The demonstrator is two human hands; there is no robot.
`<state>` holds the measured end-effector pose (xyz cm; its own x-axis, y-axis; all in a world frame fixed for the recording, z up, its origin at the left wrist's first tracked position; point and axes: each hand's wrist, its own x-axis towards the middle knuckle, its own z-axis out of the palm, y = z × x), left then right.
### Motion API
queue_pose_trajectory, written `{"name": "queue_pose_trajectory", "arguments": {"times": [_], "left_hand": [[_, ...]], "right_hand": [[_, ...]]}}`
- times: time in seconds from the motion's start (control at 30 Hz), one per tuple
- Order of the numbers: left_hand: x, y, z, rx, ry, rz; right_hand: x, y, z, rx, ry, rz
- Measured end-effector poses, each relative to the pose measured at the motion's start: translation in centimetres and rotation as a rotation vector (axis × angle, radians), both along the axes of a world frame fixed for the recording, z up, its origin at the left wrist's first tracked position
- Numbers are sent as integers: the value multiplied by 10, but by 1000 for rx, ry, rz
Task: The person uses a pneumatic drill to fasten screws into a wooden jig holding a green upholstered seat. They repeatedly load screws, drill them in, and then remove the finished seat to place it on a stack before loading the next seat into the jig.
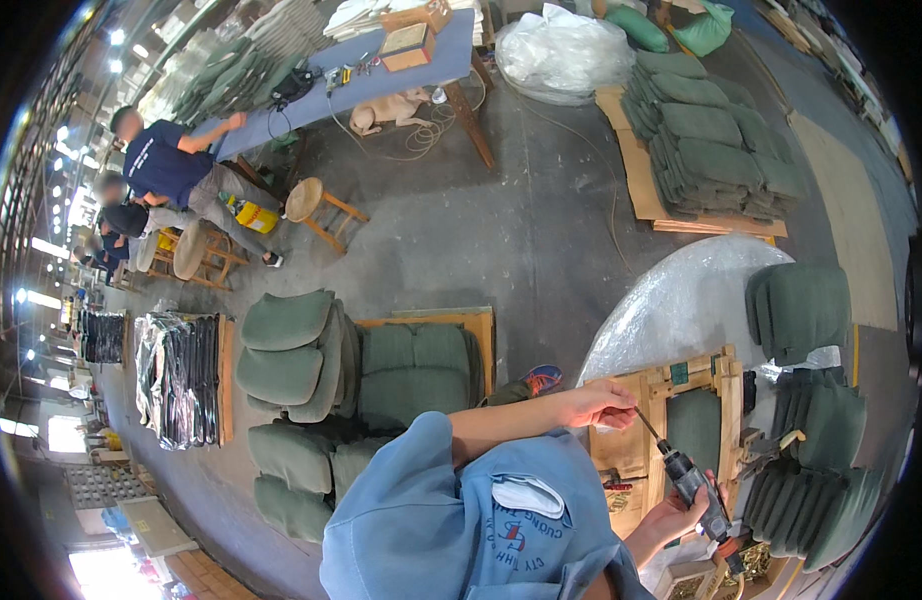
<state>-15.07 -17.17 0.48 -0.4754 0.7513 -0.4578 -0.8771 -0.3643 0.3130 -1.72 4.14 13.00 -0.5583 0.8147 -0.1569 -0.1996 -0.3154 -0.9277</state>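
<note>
My right hand [676, 518] is wrapped round the grey-black body of a power screwdriver [687, 478], which has a long thin bit slanting up to the left. At the bit's tip, my left hand [603, 404] has its fingers pinched together. Whatever they hold, if anything, is too small to make out. Beneath both hands lies a wooden frame [727, 385] with a green padded cushion [694, 428] inside it. Low down beside the tool stands an open box of small brass-coloured hardware [753, 562].
Stacked green cushions [819, 415] flank the work on the right; more cushions [281, 372] are piled at left. Plastic-wrapped material [671, 290] curves behind the frame. A wooden stool [306, 200], a blue-topped table [371, 88], a lying dog [386, 112] and another person [171, 160] are farther off.
</note>
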Motion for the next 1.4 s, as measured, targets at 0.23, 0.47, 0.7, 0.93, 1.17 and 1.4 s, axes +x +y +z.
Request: {"name": "queue_pose_trajectory", "arguments": {"times": [0.23,0.47,0.7,0.93,1.17,1.4], "left_hand": [[-43,-28,5,-24,59,121],[-57,-15,13,-83,34,117],[-27,26,-1,29,-84,79],[13,81,-2,89,-253,54],[24,105,11,86,-161,16],[58,96,22,59,-148,288]], "right_hand": [[-47,-15,-3,-16,-14,-21],[-65,-28,16,44,141,6],[-24,-15,21,64,157,-107],[30,4,28,148,123,-272],[48,31,7,181,25,-327],[38,49,0,119,44,-100]]}}
